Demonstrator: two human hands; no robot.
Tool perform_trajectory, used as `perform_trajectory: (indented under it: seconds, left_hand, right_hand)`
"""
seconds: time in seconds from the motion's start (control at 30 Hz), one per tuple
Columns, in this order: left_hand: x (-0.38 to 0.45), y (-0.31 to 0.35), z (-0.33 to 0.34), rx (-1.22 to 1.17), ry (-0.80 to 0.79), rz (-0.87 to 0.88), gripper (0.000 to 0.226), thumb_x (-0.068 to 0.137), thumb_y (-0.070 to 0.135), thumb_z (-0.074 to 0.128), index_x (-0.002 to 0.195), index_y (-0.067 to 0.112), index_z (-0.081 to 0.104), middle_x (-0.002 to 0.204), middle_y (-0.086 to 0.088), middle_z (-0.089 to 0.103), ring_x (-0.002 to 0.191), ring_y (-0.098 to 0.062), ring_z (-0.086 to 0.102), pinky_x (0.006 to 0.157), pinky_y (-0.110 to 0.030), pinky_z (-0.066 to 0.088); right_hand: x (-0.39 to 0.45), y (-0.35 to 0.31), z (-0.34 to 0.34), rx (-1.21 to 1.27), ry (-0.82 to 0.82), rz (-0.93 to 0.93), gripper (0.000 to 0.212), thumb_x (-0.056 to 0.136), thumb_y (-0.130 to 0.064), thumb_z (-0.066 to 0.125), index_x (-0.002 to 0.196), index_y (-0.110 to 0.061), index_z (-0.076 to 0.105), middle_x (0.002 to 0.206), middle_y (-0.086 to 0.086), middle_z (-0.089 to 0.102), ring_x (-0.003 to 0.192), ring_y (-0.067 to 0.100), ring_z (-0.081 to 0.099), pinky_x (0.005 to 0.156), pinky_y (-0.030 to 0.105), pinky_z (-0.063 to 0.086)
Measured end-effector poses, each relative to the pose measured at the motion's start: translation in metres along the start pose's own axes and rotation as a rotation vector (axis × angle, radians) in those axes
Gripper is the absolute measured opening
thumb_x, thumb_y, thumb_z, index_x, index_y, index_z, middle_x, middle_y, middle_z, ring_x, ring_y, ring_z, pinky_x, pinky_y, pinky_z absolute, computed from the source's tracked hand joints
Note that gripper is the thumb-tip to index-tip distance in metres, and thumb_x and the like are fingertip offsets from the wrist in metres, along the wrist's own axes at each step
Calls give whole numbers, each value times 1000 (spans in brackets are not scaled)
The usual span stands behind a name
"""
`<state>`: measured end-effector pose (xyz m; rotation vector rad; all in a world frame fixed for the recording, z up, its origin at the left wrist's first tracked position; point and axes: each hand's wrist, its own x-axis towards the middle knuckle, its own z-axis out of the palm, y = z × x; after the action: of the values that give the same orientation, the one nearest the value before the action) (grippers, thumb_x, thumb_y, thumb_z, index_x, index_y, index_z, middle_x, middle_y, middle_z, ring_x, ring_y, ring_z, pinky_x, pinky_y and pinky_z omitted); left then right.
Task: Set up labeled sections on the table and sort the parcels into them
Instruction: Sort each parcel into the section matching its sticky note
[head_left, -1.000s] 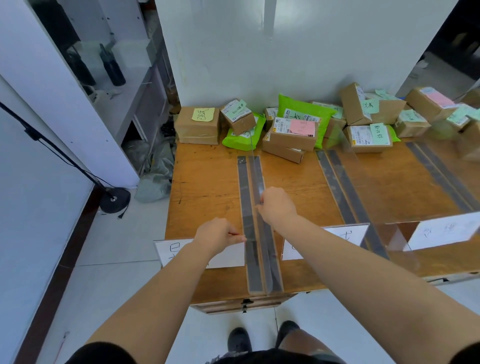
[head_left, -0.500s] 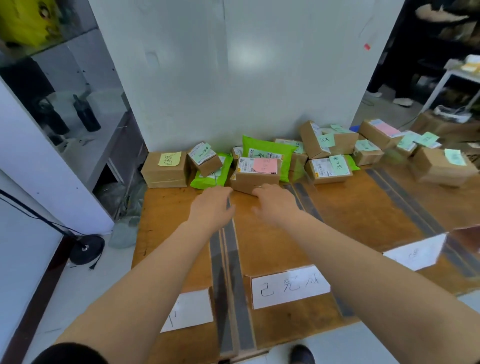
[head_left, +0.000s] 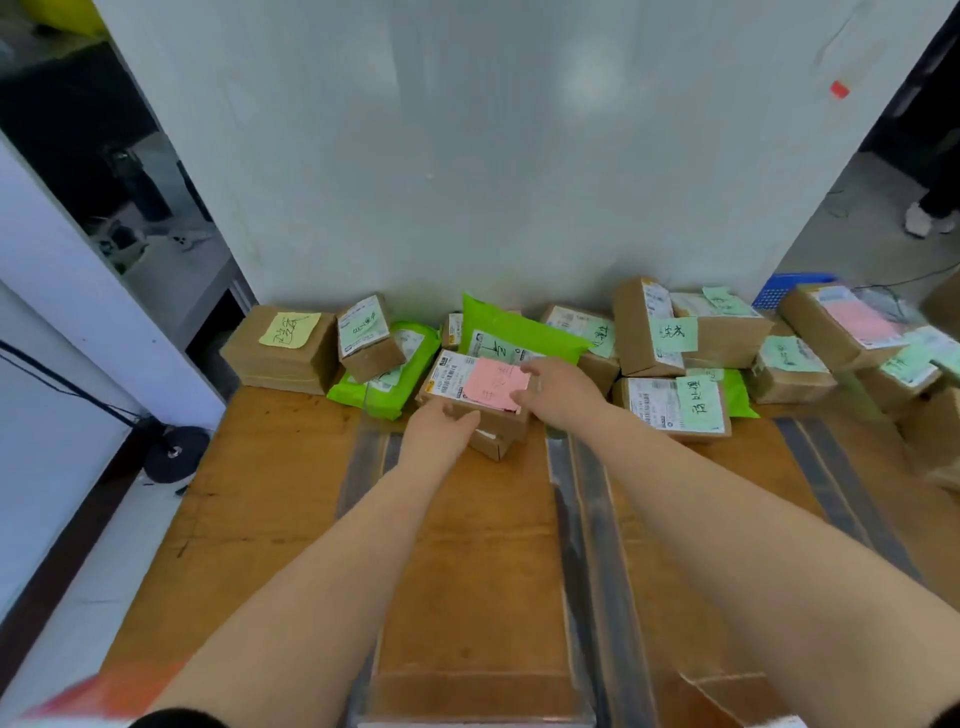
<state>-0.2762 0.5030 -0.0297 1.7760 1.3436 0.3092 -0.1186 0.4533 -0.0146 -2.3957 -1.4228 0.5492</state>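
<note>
A brown parcel with a pink note (head_left: 457, 376) lies on a smaller box (head_left: 491, 447) at the front of the parcel heap along the back of the wooden table (head_left: 270, 493). My left hand (head_left: 441, 426) touches its near left corner, fingers relaxed. My right hand (head_left: 556, 387) lies against its right side, with straight fingers reaching over the pink note. Grey tape strips (head_left: 597, 519) run front to back and split the table into sections. The section labels are out of view.
A box with a yellow note (head_left: 280, 353) sits back left, green mailers (head_left: 395, 384) beside it. Boxes with green notes (head_left: 675, 405) crowd the back right. A white panel (head_left: 467, 156) stands behind the heap. The floor drops off left of the table.
Both hands moved from the tape strip near the front edge forward across the table to the pink-note parcel. My view tilted up and closer to the heap.
</note>
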Motion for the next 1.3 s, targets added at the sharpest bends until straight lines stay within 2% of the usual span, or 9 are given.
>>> perform_trajectory:
  seconds: [0.2, 0.37, 0.47, 0.57, 0.67, 0.77, 0.9, 1.03, 1.3]
  left_hand:
    - [32, -4, 28, -246, 214, -194, 31, 86, 30, 60, 103, 4, 62, 72, 1, 57, 59, -7, 46, 43, -17, 32]
    - [43, -6, 44, -298, 197, -237, 38, 88, 29, 58, 114, 1, 60, 111, -14, 64, 95, -26, 58, 64, -26, 36]
    - [38, -6, 48, -400, 256, -225, 26, 89, 20, 56, 111, 7, 62, 110, -12, 66, 90, -21, 58, 65, -26, 41]
    - [29, -6, 47, -536, 291, -226, 30, 90, 15, 54, 120, 15, 58, 112, -9, 66, 91, -20, 60, 80, -37, 53]
    - [18, -4, 38, -593, 324, -168, 41, 92, 17, 53, 132, 19, 50, 118, -8, 64, 100, -24, 62, 85, -47, 53]
    - [1, -1, 23, -691, 340, -101, 43, 91, 17, 56, 133, 16, 50, 118, -7, 64, 94, -18, 63, 75, -36, 56]
    - [-31, 0, -4, -826, 350, -77, 38, 87, 14, 62, 125, 9, 57, 116, -13, 66, 107, -29, 63, 91, -45, 52]
    - [-75, -5, -32, -805, 304, -13, 36, 85, 22, 65, 119, 10, 62, 110, -12, 69, 105, -27, 64, 92, -44, 51]
    - [-178, -33, -66, -887, 189, 86, 38, 80, 21, 70, 117, 15, 63, 111, -8, 69, 96, -21, 68, 81, -37, 57]
  right_hand:
    - [63, 8, 18, -101, -116, -95, 48, 90, -32, 53, 133, -12, 46, 137, 10, 49, 125, 27, 45, 99, 35, 39]
    - [79, 5, 36, -61, -170, -110, 38, 85, -36, 60, 114, -12, 57, 113, 8, 60, 107, 27, 54, 80, 31, 44]
    - [75, 4, 39, 25, -159, -118, 18, 83, -31, 63, 86, -14, 60, 86, 5, 60, 86, 23, 54, 55, 24, 34]
    - [62, 4, 42, 168, -86, -113, 32, 81, -28, 66, 108, -10, 62, 107, 7, 63, 95, 21, 56, 67, 24, 38]
    - [44, 2, 41, 372, -11, -76, 39, 81, -22, 69, 116, -10, 56, 104, 4, 62, 85, 14, 54, 58, 17, 38]
    - [21, -4, 33, 560, 57, -29, 35, 80, -20, 71, 110, -12, 53, 95, 0, 57, 81, 14, 55, 59, 18, 44]
    - [-21, -20, 24, 730, 135, -26, 26, 80, -18, 71, 97, -14, 52, 81, -7, 51, 71, 9, 53, 57, 18, 43]
    - [-76, -42, 18, 835, 200, -43, 23, 82, -17, 69, 91, -15, 48, 77, -8, 49, 70, 6, 52, 55, 19, 43]
    - [-198, -87, 32, 978, 348, -22, 23, 82, -13, 69, 93, -13, 48, 81, 1, 50, 82, 21, 53, 72, 40, 51]
